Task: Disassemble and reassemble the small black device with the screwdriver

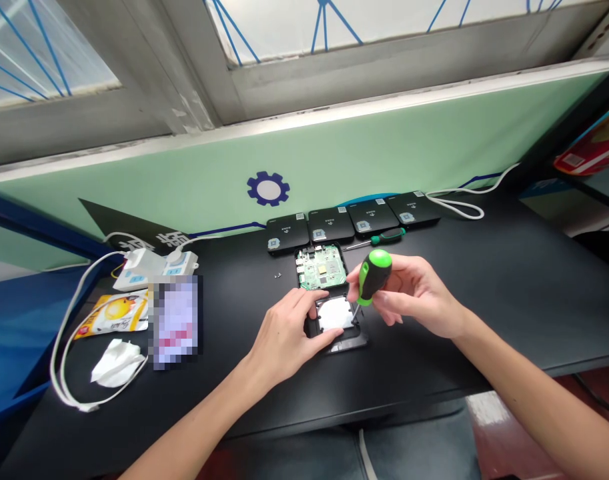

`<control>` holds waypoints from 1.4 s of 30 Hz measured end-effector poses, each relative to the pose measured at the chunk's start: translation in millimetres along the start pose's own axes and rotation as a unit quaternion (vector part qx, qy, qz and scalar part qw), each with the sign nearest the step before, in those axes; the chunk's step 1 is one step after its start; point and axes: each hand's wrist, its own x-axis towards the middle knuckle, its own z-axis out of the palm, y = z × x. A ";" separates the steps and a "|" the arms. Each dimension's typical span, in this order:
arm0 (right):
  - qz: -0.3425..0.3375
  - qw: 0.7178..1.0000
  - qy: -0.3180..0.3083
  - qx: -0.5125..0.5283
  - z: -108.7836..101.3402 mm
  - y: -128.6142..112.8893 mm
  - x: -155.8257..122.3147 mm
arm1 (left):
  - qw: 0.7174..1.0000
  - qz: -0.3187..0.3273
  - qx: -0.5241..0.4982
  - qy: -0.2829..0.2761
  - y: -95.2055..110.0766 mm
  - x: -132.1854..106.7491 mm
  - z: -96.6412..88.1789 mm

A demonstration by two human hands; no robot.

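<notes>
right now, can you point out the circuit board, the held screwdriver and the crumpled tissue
Circuit board (322, 268): head view, middle of its upper face
Held screwdriver (375, 275): head view, middle of its handle
Crumpled tissue (117, 363): head view, middle of its folds

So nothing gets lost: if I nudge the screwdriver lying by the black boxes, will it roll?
The screwdriver might roll, since its handle looks rounded. It's probably handle-heavy, because the shaft is thin. The boxes behind might stop it.

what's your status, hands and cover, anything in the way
Left hand spread over black cover. Right hand gripping green-and-black screwdriver, tip at cover's right side. Nothing visibly blocking screwdriver; circuit board just beyond cover.
</notes>
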 end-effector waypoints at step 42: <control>0.008 1.000 0.009 -0.002 1.7 -0.6 -2.9 | 1.000 0.008 0.014 0.005 -2.3 -1.4 0.4</control>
